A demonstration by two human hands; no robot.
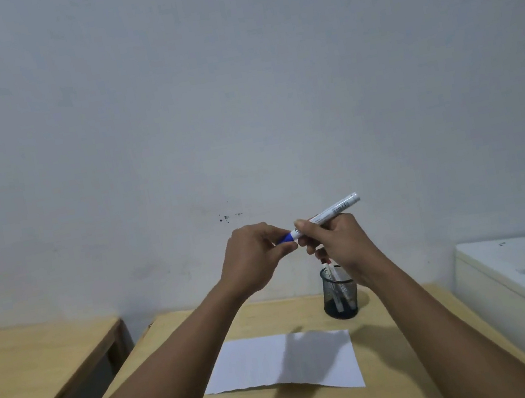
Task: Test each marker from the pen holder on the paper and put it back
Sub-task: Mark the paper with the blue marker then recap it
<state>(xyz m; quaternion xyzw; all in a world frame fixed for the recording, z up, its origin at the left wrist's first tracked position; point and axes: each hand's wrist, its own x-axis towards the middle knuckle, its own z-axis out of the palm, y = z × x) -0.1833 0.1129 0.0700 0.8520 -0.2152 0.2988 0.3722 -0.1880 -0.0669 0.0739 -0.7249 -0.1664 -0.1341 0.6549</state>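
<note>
White blue-capped marker [326, 214] held tilted above mesh pen holder [339, 293] and paper [281, 362].

both arms raised; left hand [257, 258] and right hand [337, 241] pinched, fingertips meeting.

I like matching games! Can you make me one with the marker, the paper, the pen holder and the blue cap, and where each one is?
Things:
1. marker
2. paper
3. pen holder
4. blue cap

Places:
A. flat on the table
B. standing behind the paper, with markers inside
C. pinched by the left hand
D. body gripped in the right hand, up in the air

Pairs: 1-D, 2-A, 3-B, 4-C
</note>
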